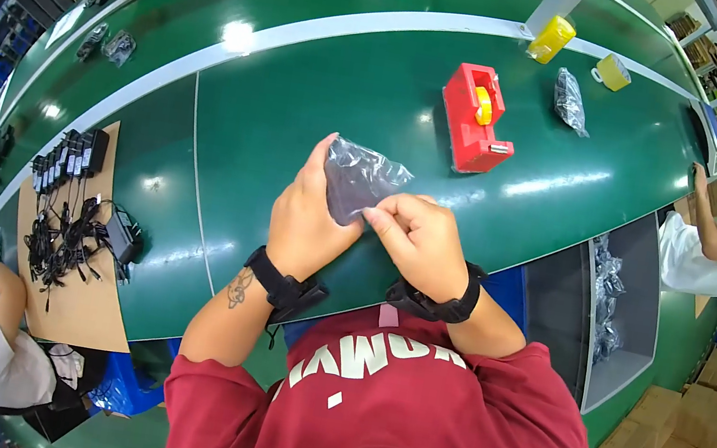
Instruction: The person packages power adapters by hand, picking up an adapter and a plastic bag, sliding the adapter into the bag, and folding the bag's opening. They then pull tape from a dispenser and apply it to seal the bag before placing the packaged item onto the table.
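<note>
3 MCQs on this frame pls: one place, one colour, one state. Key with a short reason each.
1. Where is the tape dispenser?
A. On the green belt beyond the hands
B. In the grey bin
C. On the brown board with the adapters

2. What colour is the tape dispenser's body?
A. Blue
B. Red
C. White

3. How is the small plastic bag held?
A. Lying loose on the belt
B. In the left hand alone
C. Between both hands

Key:
1 A, it stands on the green belt, farther out than the hands.
2 B, its body is red, with a yellow roll.
3 C, the left hand grips its side while the right hand pinches its lower edge.
</note>
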